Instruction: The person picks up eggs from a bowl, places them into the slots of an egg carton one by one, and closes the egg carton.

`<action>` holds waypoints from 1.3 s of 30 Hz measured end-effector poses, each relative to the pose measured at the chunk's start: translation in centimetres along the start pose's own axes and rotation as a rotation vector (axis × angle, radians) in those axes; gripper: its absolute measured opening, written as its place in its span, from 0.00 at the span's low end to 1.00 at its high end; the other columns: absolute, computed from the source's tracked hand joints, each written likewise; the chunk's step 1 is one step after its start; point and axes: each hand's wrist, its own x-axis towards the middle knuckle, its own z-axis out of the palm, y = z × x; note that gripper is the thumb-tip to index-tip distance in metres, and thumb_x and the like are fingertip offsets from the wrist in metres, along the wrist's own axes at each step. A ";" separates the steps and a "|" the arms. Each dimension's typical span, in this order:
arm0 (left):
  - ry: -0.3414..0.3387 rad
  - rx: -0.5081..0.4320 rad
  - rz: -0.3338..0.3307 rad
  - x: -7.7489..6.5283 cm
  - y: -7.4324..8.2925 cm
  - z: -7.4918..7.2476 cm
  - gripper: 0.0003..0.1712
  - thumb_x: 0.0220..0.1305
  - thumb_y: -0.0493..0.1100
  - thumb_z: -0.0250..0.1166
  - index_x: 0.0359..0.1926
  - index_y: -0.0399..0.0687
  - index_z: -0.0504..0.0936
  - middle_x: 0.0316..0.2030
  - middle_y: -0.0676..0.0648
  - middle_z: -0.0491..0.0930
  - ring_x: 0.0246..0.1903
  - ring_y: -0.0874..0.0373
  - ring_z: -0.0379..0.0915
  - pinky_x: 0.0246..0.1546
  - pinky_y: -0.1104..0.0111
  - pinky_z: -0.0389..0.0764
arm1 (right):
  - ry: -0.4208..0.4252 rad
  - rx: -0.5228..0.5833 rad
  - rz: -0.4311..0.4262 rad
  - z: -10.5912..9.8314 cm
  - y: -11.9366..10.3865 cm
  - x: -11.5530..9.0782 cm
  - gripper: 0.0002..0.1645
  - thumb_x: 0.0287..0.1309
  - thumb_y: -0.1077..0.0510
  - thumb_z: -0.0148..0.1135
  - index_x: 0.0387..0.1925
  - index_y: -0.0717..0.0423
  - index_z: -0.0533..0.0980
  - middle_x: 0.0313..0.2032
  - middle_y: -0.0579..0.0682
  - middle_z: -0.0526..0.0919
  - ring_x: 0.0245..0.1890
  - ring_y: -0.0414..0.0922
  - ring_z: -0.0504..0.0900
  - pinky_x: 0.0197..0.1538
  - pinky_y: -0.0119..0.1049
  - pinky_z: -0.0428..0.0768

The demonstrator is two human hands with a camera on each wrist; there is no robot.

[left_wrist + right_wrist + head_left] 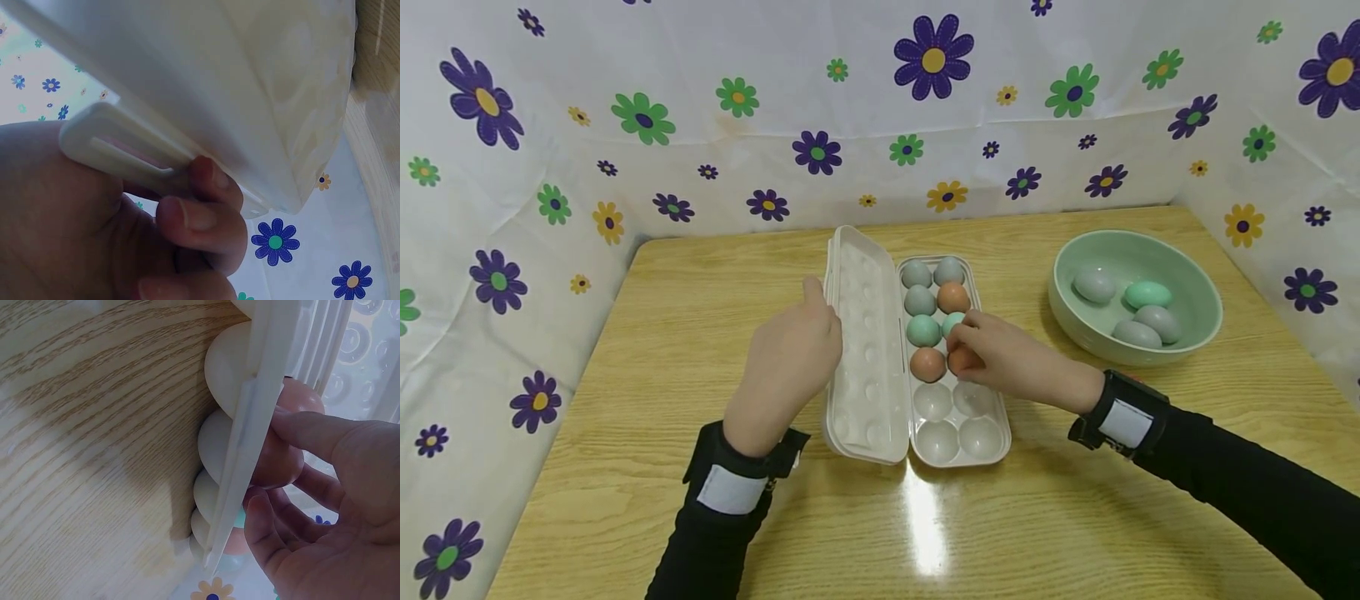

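Observation:
A white plastic egg carton (pixel 937 443) lies open on the table, with its lid (pixel 874 379) tilted up on the left. My left hand (pixel 795 357) holds the lid by its outer edge, fingers curled at a slotted tab (pixel 125 153) in the left wrist view. Over the carton's right row, my right hand (pixel 1011 354) has thumb and fingers around a brown egg (pixel 281 464) that sits in a cup. Beside it in the left row is another brown egg (pixel 928 365). Mint, grey and brown eggs fill the cups farther back; the two nearest rows of cups hold none.
A pale green bowl (pixel 1138 348) stands at the right of the wooden table (pixel 700 317), with a mint egg (pixel 1147 294) and several grey eggs (pixel 1094 285) in it. Flower-printed cloth (pixel 865 100) rises behind the table and along both sides.

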 end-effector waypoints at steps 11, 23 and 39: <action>-0.006 0.007 -0.001 -0.1 0.0 0.0 0.27 0.70 0.43 0.38 0.60 0.23 0.54 0.10 0.49 0.65 0.07 0.58 0.61 0.07 0.68 0.59 | -0.044 0.026 0.176 -2.3 0.4 -0.3 0.18 0.59 0.49 0.58 0.47 0.53 0.72 0.44 0.53 0.70 0.38 0.46 0.71 0.40 0.40 0.74; 0.017 -0.001 0.003 -0.1 -0.1 0.0 0.25 0.69 0.42 0.38 0.58 0.23 0.57 0.10 0.49 0.64 0.07 0.58 0.60 0.06 0.68 0.58 | 0.005 -0.026 0.395 -8.6 6.1 -2.2 0.22 0.63 0.45 0.52 0.50 0.56 0.70 0.46 0.56 0.70 0.40 0.50 0.71 0.40 0.46 0.73; 0.006 0.013 0.006 -0.1 -0.1 0.0 0.24 0.69 0.42 0.37 0.56 0.23 0.57 0.10 0.50 0.63 0.07 0.58 0.60 0.06 0.68 0.58 | -0.023 -0.109 0.511 -10.5 14.2 -7.1 0.23 0.60 0.52 0.55 0.50 0.65 0.70 0.47 0.69 0.70 0.46 0.60 0.68 0.45 0.57 0.70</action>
